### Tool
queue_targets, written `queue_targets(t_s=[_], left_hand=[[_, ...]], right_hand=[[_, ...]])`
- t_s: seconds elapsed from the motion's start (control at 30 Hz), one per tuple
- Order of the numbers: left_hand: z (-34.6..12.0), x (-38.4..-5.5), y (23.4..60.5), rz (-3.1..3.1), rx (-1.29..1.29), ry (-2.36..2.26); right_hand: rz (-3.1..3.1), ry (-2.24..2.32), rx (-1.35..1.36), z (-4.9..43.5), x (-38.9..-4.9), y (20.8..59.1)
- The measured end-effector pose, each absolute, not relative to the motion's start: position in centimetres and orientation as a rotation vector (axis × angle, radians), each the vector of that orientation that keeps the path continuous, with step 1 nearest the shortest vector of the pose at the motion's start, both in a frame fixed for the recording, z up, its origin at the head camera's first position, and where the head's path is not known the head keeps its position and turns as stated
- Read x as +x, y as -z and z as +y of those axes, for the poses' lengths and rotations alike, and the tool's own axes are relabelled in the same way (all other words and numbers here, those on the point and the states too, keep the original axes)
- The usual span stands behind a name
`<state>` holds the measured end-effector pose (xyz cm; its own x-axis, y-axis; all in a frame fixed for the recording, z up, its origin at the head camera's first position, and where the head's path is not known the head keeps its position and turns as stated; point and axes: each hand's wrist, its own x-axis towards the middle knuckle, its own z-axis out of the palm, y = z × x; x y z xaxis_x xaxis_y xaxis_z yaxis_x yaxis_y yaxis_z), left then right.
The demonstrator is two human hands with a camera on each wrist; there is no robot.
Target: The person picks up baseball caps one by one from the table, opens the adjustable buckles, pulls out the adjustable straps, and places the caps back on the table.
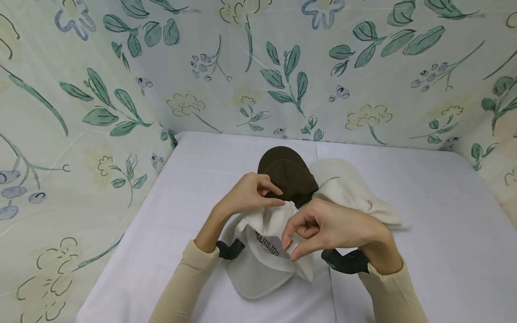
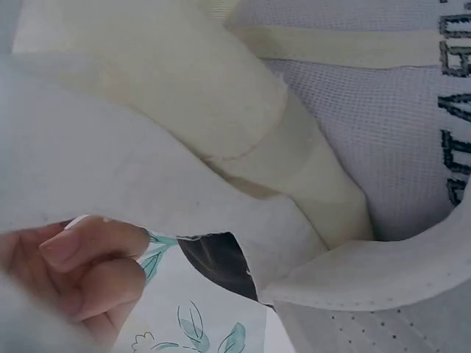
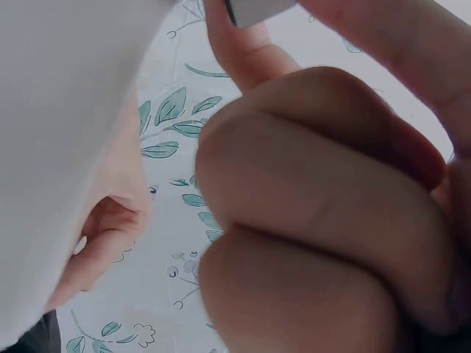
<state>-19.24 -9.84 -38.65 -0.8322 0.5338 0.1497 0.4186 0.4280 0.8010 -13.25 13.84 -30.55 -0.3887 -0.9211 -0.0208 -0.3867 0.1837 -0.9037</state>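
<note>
A white baseball cap is held tilted over the table, its inside towards me and its brim pointing down. Dark mirrored lettering shows through the crown, also close up in the left wrist view. My left hand pinches the cap's far upper edge between thumb and fingers; the cap's fabric hides part of that hand in the left wrist view. With thumb and index finger, my right hand pinches a small white strap end at the cap's right side. Its other fingers are curled into the palm.
Just behind the held cap lies a dark brown cap. Beside it on the right is another off-white cap, overlapping it in this view. All are on a white-covered table, with a floral curtain behind it.
</note>
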Motion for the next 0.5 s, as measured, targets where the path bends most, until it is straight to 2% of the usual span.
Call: queue_targets(t_s=[0.5], left_hand=[[-9.21,-19.06,39.09,2.558,0.873,-1.18]], right_hand=[[1.852,1.164,-1.312,14.11,-13.39,30.63]])
